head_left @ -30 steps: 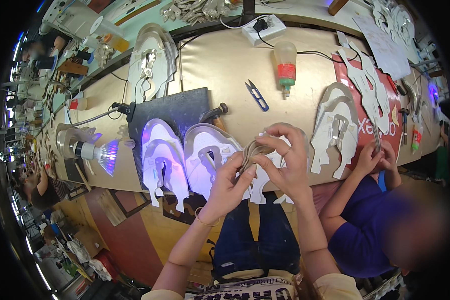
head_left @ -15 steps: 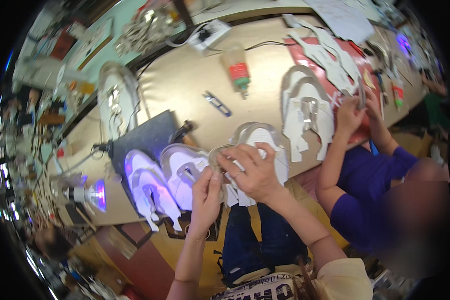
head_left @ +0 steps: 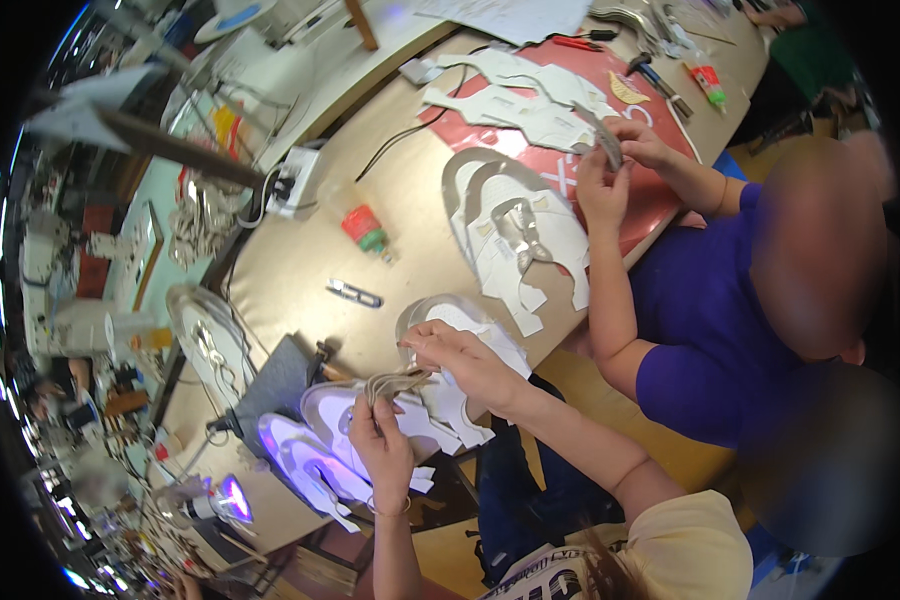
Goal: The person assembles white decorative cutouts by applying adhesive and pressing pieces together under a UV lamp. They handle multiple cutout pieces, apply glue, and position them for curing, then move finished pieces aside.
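Between my hands is a small curved grey-beige strip (head_left: 395, 382), which looks like a shoe-upper part. My left hand (head_left: 383, 455) pinches its near end between thumb and fingertips. At its right end, my right hand (head_left: 460, 362) has its fingers drawn together on the strip; the exact grip is partly hidden. Just beneath and beside them lie flat white shoe uppers with grey rims: a purple-lit one (head_left: 305, 460) at the left, another (head_left: 332, 415) behind my left hand, and some (head_left: 475, 325) beyond my right hand.
A dark slab (head_left: 270, 385) and hammer (head_left: 322, 358) lie left. Further back are a utility knife (head_left: 354, 293), a red-green bottle (head_left: 363, 230) and a power strip (head_left: 292, 185). A lamp (head_left: 232, 498) glows purple. At right, a co-worker in purple (head_left: 710, 290) handles a piece beside stacked uppers (head_left: 485, 240).
The whole view has turned and shifted. My hands, close together before, are now a little further apart, with the curved strip showing between them.
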{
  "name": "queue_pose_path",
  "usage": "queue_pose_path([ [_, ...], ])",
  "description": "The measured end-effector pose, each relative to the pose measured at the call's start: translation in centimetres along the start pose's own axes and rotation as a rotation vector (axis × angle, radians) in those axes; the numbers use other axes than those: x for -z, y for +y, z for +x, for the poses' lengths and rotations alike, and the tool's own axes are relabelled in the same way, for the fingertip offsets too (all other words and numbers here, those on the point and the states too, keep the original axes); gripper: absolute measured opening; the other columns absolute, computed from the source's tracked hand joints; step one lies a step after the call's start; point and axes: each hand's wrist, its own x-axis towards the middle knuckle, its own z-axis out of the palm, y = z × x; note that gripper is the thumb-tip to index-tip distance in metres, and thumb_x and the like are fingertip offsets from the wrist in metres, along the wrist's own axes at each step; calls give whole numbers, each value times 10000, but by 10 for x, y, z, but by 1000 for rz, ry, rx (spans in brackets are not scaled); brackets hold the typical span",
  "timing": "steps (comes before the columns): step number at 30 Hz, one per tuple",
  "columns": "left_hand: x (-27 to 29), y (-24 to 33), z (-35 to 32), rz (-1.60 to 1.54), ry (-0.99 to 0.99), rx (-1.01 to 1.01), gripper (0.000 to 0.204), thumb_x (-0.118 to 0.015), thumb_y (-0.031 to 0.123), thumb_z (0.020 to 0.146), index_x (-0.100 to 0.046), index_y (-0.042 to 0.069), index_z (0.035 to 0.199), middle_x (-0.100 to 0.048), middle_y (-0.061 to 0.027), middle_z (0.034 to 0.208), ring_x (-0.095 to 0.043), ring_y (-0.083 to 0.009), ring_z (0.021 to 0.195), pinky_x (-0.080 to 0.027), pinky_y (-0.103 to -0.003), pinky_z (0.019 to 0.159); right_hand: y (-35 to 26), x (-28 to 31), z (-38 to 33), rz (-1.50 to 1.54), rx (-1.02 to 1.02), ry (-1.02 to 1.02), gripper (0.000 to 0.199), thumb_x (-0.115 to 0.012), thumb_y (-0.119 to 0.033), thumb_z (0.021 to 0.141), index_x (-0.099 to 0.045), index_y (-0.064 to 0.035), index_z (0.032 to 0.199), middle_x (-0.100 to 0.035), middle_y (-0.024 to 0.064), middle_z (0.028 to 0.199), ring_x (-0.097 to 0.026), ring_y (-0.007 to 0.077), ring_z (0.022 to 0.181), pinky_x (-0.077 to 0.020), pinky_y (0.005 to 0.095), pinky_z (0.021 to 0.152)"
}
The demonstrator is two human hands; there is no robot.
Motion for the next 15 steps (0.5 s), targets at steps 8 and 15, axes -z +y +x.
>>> queue_pose_path([
  [8,-42,44,17,-54,-121,-137,201,-440,130,1037,-586,-8,1040,-569,-32,829,-523,-110,756,-436,-248,685,-36,53,-9,-117,396,-30,374,-821,-282,811,-546,-30,774,-536,43,849,-535,100,873,-439,250,774],
  [15,-79,84,22,-251,-204,-69,294,-455,232,1051,-563,0,1195,-640,-63,984,-597,-120,875,-474,-259,769,-59,77,-16,-218,558,187,403,-821,-212,810,-464,-26,780,-497,50,788,-533,108,739,-470,267,660],
])
